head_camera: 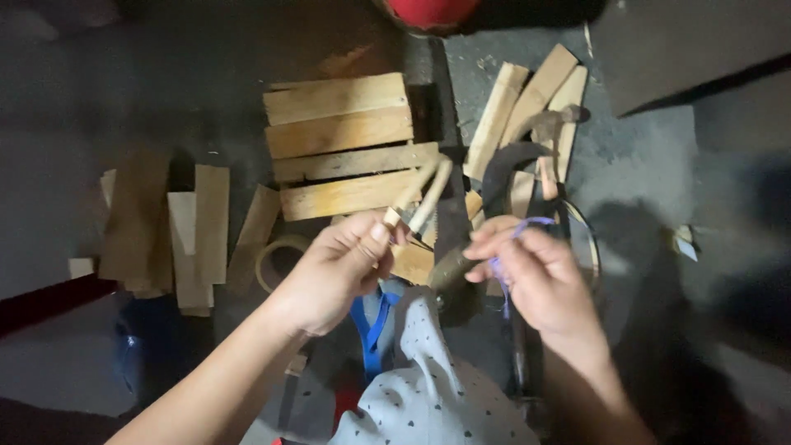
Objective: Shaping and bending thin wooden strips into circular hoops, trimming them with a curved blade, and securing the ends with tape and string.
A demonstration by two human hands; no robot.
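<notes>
Your left hand fingers pinch two wooden sticks; your right hand fingers pinch purple string, above a dim grey floor strewn with wooden planks.

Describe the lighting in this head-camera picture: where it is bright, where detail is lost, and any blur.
Head view: light falls on the centre, so the stacked wooden slats and both hands, left hand and right hand, show clearly; the edges sink into dark shadow, hiding the floor detail; the fingers look slightly soft, and the lilac band is faint.
</notes>
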